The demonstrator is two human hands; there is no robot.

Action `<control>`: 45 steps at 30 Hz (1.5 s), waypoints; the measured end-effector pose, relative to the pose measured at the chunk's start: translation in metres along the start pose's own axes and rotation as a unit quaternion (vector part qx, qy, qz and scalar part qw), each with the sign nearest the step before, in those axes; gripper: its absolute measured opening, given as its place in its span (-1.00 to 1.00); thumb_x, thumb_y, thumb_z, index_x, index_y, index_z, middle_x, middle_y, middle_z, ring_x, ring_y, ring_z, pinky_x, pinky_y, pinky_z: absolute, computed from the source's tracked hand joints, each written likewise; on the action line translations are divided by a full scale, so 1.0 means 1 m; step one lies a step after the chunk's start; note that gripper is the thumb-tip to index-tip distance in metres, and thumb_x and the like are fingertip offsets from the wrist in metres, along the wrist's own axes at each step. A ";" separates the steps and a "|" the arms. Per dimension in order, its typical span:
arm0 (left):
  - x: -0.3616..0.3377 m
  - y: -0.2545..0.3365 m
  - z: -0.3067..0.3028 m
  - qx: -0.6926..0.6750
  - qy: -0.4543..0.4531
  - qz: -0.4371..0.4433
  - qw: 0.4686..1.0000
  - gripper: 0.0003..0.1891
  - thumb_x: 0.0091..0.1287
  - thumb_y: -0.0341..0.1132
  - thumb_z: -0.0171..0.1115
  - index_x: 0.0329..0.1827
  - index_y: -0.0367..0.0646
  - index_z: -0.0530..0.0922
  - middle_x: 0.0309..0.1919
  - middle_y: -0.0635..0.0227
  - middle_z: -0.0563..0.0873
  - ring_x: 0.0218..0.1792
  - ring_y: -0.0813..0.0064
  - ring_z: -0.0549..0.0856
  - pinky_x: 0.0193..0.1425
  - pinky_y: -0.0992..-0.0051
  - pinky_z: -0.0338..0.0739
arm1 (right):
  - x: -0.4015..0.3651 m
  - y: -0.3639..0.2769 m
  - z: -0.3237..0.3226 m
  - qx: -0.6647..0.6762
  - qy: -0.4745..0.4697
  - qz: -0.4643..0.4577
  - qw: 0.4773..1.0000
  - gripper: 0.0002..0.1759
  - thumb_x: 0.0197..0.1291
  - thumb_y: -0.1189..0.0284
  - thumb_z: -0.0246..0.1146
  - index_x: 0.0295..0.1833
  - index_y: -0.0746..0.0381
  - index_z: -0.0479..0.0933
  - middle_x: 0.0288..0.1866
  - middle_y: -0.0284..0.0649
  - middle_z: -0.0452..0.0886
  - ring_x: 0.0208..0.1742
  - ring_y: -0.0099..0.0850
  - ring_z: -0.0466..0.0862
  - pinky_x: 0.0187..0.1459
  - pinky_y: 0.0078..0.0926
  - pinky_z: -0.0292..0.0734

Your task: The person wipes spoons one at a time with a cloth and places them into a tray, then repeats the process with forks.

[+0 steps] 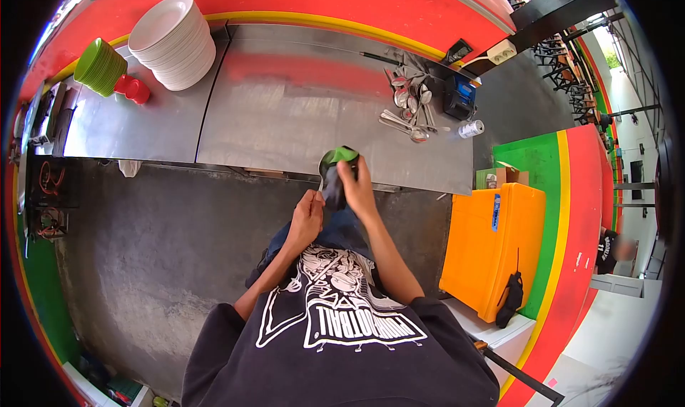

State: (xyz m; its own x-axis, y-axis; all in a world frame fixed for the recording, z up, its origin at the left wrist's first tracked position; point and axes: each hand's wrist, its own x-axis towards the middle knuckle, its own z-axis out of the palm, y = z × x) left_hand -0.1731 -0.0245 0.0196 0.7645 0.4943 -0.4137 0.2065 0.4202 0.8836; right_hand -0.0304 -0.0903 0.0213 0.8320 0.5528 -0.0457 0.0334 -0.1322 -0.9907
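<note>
In front of my body, at the steel counter's front edge, my right hand (357, 186) is wrapped round a dark cloth with a green part (340, 157). My left hand (308, 213) is closed just to the left and lower, at the cloth's lower edge, by a thin light-coloured piece too small to make out. Spoons and other cutlery (410, 100) lie in a loose pile on the counter (285, 114), beyond my right hand.
A stack of white plates (175, 46), green bowls (100, 68) and red cups (133, 89) stand at the counter's left. A can (471, 128) and a dark blue box (459, 96) are right of the cutlery. An orange container (492, 250) stands at the right. A distant person (606, 250) is partly visible.
</note>
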 end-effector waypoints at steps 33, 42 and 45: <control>-0.020 0.033 -0.006 0.085 -0.090 -0.026 0.992 -0.78 0.56 -0.27 -0.10 -0.25 -0.17 0.38 -0.59 0.50 0.34 -0.63 0.67 0.35 -0.55 0.54 0.28 | -0.039 -0.037 0.024 -0.261 0.079 -0.160 0.949 -0.46 -0.03 0.51 0.44 0.15 0.13 0.58 0.32 -0.04 0.26 0.09 -0.20 0.43 0.21 -0.22 0.35; -0.017 0.031 -0.022 0.142 -0.108 -0.026 0.984 -0.77 0.55 -0.28 -0.09 -0.24 -0.23 0.40 -0.55 0.40 0.43 -0.57 0.60 0.43 -0.48 0.49 0.36 | -0.010 -0.023 0.020 -0.262 0.047 -0.150 0.952 -0.71 0.12 0.29 0.44 -0.16 0.24 0.60 -0.21 -0.16 0.60 -0.24 -0.11 0.65 -0.23 -0.26 0.54; -0.021 0.033 -0.027 0.168 -0.103 -0.003 0.980 -0.74 0.56 -0.23 -0.07 -0.27 -0.21 0.39 -0.57 0.46 0.37 -0.60 0.64 0.34 -0.53 0.52 0.28 | 0.008 -0.012 0.013 -0.275 0.065 -0.175 0.943 -0.71 0.14 0.26 0.42 -0.23 0.27 0.59 -0.32 -0.12 0.61 -0.29 -0.07 0.64 -0.25 -0.24 0.54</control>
State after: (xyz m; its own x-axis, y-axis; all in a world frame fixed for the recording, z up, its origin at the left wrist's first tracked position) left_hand -0.1985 -0.0002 0.0516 0.8627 0.3137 -0.3966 0.3746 0.1305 0.9180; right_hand -0.0315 -0.0737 0.0310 0.7763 0.5415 0.3228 0.5710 -0.3869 -0.7241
